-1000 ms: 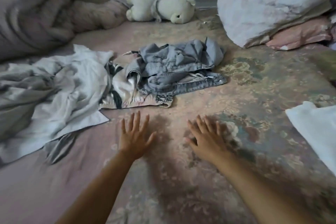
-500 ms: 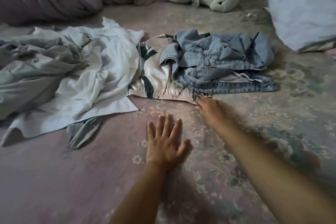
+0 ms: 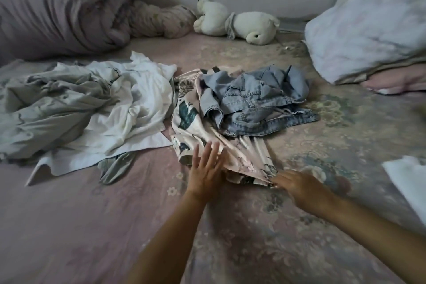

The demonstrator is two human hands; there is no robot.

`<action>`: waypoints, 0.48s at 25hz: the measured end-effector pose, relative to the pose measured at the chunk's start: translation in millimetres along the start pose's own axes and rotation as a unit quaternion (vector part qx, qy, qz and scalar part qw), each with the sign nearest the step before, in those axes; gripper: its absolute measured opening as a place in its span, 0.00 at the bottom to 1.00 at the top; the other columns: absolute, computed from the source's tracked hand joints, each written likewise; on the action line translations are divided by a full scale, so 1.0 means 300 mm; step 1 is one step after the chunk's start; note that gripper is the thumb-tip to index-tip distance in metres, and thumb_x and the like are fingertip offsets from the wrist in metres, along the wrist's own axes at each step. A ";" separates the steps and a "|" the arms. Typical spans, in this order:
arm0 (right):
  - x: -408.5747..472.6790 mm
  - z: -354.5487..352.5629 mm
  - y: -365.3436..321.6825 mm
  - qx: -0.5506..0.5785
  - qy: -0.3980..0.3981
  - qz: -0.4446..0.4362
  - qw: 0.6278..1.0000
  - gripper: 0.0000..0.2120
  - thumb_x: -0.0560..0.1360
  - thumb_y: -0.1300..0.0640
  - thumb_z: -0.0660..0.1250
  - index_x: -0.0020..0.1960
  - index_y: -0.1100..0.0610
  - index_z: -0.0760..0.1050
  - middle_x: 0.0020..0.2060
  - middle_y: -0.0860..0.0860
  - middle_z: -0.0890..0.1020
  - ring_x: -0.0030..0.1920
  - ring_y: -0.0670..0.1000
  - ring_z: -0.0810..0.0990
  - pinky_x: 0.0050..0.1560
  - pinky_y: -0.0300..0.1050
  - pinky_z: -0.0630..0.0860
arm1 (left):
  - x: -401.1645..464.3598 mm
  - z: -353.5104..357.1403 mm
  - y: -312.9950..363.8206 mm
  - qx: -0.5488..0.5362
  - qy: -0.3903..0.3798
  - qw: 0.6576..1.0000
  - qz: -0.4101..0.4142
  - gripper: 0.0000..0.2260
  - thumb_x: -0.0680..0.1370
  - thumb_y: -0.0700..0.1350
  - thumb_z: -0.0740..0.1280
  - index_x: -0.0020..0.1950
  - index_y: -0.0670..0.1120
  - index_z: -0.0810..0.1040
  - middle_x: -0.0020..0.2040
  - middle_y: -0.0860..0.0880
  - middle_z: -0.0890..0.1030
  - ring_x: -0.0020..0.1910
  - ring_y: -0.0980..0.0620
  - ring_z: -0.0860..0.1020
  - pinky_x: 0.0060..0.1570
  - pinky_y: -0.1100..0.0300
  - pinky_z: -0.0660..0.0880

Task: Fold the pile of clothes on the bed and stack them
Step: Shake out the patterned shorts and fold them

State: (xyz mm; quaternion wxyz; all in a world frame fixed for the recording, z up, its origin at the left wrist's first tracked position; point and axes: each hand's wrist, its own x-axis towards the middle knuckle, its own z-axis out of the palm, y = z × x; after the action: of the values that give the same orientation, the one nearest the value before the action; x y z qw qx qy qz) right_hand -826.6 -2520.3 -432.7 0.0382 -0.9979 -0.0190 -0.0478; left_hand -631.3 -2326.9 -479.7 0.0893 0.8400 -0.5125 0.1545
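A loose pile of clothes lies across the bed: a grey-green garment [image 3: 46,108] at the left, a white T-shirt [image 3: 133,117] beside it, and a pale pink printed garment [image 3: 244,157] with a light blue denim jacket [image 3: 260,104] crumpled on top of it. My right hand [image 3: 297,184] grips the near hem of the pink printed garment, which is stretched out from under the jacket towards me. My left hand [image 3: 205,168] lies with straight fingers on the same garment's near left edge. Motion blurs both hands.
A flat white cloth [image 3: 405,182] lies at the right edge. Pillows [image 3: 368,39] are stacked at the back right, a white plush toy [image 3: 237,23] sits by the wall, and a rolled duvet [image 3: 60,11] fills the back left. Floral bedsheet [image 3: 265,226] spreads in front.
My right hand took the pink garment's hem and drew it towards me from under the denim jacket. My left hand moved forward from the bare sheet onto the garment's edge.
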 end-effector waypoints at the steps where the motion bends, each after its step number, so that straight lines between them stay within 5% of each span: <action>1: -0.024 -0.038 -0.001 0.037 -0.021 0.035 0.998 0.19 0.61 0.74 0.70 0.49 0.59 0.81 0.43 0.53 0.83 0.42 0.55 0.83 0.37 0.48 0.80 | 0.005 -0.024 -0.012 0.013 -0.030 0.999 0.007 0.17 0.68 0.46 0.63 0.55 0.44 0.79 0.53 0.42 0.81 0.58 0.40 0.77 0.64 0.36 0.64; 3: -0.060 -0.128 -0.002 0.104 -0.072 0.094 0.988 0.10 0.74 0.67 0.65 0.53 0.58 0.79 0.47 0.54 0.82 0.47 0.56 0.80 0.44 0.49 0.76 | -0.001 -0.095 -0.038 -0.035 -0.087 0.995 0.016 0.10 0.71 0.45 0.61 0.44 0.44 0.80 0.39 0.44 0.82 0.41 0.42 0.82 0.47 0.43 0.77; 6: -0.049 -0.295 0.001 0.187 -0.107 0.162 0.963 0.06 0.79 0.61 0.62 0.48 0.54 0.77 0.44 0.52 0.80 0.44 0.50 0.77 0.43 0.41 0.68 | 0.013 -0.250 -0.067 -0.157 -0.170 0.973 -0.014 0.10 0.79 0.47 0.63 0.51 0.41 0.78 0.46 0.42 0.81 0.42 0.46 0.78 0.39 0.57 0.70; 12: 0.137 -0.567 0.008 0.360 0.087 0.257 0.893 0.08 0.78 0.60 0.65 0.47 0.65 0.76 0.37 0.54 0.74 0.39 0.50 0.72 0.34 0.34 0.70 | 0.245 -0.607 -0.088 -0.325 -0.084 0.938 -0.088 0.09 0.77 0.43 0.69 0.45 0.36 0.79 0.38 0.46 0.77 0.37 0.53 0.72 0.36 0.64 0.67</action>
State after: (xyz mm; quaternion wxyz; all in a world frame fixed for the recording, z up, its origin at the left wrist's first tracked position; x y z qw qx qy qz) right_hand -801.7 -2534.7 -260.2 0.4070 -0.8779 0.2257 -0.1124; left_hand -607.1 -2320.0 -283.1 0.3273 0.8171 -0.4640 -0.0996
